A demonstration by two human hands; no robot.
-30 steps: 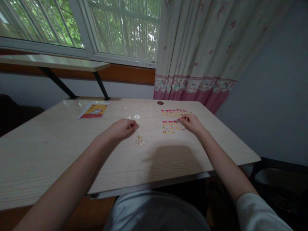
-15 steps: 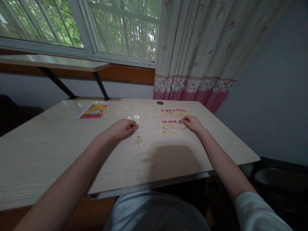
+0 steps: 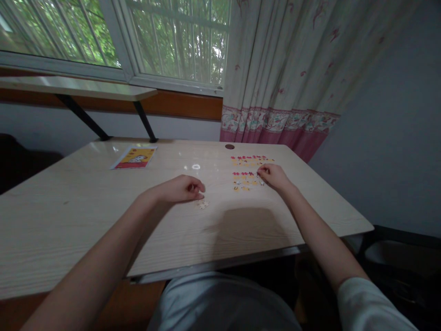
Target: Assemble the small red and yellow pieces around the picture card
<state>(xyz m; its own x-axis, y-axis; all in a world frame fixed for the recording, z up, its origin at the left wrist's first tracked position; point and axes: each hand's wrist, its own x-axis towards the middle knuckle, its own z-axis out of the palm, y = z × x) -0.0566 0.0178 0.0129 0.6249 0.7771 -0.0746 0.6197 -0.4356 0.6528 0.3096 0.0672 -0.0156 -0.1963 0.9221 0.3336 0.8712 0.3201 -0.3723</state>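
Observation:
My left hand (image 3: 186,188) hovers at the small pile of loose puzzle pieces (image 3: 203,203), its thumb and index finger apart and nothing visible between them. Part of the pile is hidden under that hand. Farther right, my right hand (image 3: 274,175) pinches a small puzzle piece (image 3: 257,174) at the right end of a row with red pieces (image 3: 243,174). Below that row lie yellow and white puzzle pieces (image 3: 245,183) in short rows. Another group of red and yellow puzzle pieces (image 3: 250,160) is laid out behind them.
A picture sheet (image 3: 135,158) in yellow and red lies at the back left of the wooden table (image 3: 86,220). Above it, a raised shelf (image 3: 79,87) stands on dark supports. A curtain (image 3: 275,92) hangs behind the table's right side.
My left hand has moved right and down to the loose pile, and its fingers have parted. My right hand has shifted very slightly left beside the red row.

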